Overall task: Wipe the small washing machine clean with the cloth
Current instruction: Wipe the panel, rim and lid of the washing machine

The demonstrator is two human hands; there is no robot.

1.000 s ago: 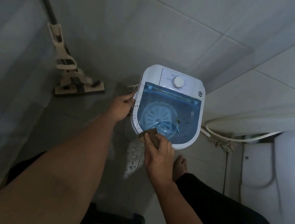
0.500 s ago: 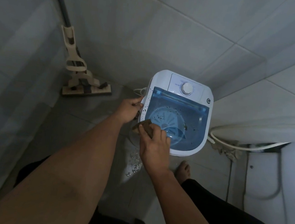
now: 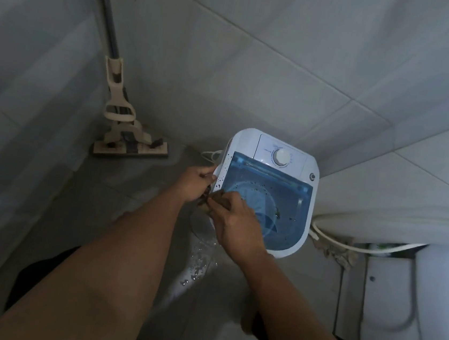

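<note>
Since the earlier frame, our right hand has slid along the washing machine from its near corner up the left rim, and now meets our left hand there.

Item 1, washing machine: small, white body, translucent blue lid, standing on the wet floor in the corner of a tiled room. Dark specks dot the left rim and the lid. A white dial sits on the control panel at the far side; a small round button sits at the far right corner.

Item 2, cloth: brownish, bunched, at the machine's left rim, largely hidden between the two hands.

Item 3, right hand: fingers curled and closed on the cloth, knuckles over the near-left part of the lid.

Item 4, left hand: at the machine's left edge, fingers bent against the rim and touching the cloth; we cannot tell whether it grips the rim, the cloth or both.

Item 5, mop: beige head flat on the floor, handle leaning into the wall corner, well to the left of the machine.

Item 6, white hose: lying along the floor just to the right of the machine.

Item 7, white cord: looped on the floor behind the machine's left side.

Item 8, water droplets: scattered on the floor below the hands.
</note>
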